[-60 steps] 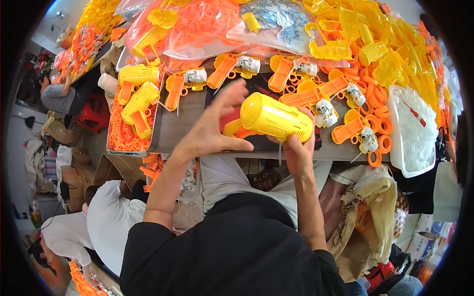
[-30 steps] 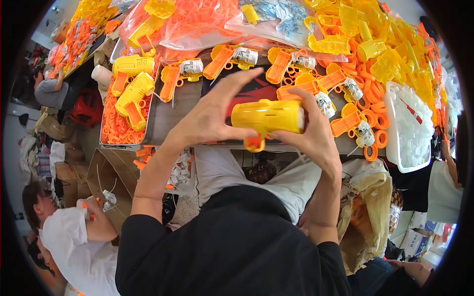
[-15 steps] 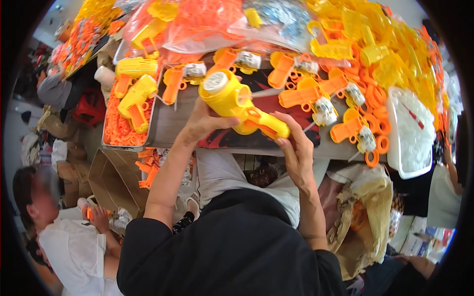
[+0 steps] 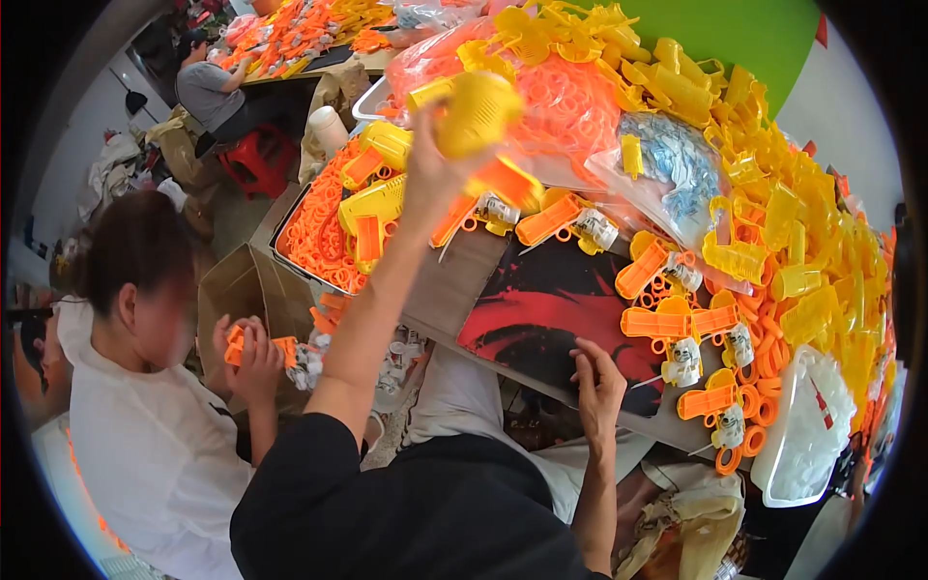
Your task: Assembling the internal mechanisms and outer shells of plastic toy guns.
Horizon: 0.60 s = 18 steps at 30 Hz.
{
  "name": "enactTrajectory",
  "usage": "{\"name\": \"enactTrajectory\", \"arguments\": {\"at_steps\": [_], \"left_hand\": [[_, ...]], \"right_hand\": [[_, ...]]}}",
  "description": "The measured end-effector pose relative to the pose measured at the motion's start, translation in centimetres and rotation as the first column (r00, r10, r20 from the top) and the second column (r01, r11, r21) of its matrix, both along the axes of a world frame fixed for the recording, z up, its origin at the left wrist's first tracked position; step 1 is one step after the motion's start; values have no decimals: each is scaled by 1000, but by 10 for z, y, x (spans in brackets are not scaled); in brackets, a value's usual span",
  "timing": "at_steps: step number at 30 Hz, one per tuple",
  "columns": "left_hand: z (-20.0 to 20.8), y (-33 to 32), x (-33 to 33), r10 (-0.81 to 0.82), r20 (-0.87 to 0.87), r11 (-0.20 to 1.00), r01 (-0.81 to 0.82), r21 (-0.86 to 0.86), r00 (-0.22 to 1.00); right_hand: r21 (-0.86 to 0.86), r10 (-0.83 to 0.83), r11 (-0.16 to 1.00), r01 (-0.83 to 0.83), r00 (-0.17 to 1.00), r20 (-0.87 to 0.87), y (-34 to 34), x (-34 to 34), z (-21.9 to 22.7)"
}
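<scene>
Yellow-and-orange toy gun (image 4: 478,114) held up in the left hand (image 4: 435,172), right hand (image 4: 600,385) half spread by the black-and-red mat (image 4: 546,314).

Table, grey (image 4: 437,302). Black-and-red mat (image 4: 541,319). Left of mat: tray of orange parts (image 4: 314,277). Beyond mat: bagged orange rings (image 4: 561,106), bagged bluish pieces (image 4: 672,164). Right of mat: orange-and-yellow pieces (image 4: 709,401), white tub (image 4: 781,486), heaped yellow shells (image 4: 812,314).

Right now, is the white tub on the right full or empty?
Looks fairly full: whitish pieces lie heaped across the white tub.
</scene>
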State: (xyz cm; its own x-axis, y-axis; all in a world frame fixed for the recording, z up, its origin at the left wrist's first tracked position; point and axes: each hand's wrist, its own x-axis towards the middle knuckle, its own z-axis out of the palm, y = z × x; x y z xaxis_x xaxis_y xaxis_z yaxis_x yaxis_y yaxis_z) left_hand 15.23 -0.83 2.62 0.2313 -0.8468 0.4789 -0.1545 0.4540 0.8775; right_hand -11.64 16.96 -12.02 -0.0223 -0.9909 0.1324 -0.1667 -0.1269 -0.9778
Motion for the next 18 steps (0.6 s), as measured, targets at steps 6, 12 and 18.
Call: {"name": "enactTrajectory", "arguments": {"at_steps": [6, 12, 18], "left_hand": [[20, -120, 115, 514, 361, 845, -533, -53, 778], [21, -161, 145, 464, 328, 846, -522, 113, 823], [19, -187, 149, 383, 223, 821, -441, 363, 896]], "right_hand": [[5, -65, 998, 65, 998, 8, -3, -2, 3], [-12, -59, 998, 59, 998, -12, -3, -2, 2], [-2, -85, 996, 85, 996, -18, -3, 0, 1]]}}
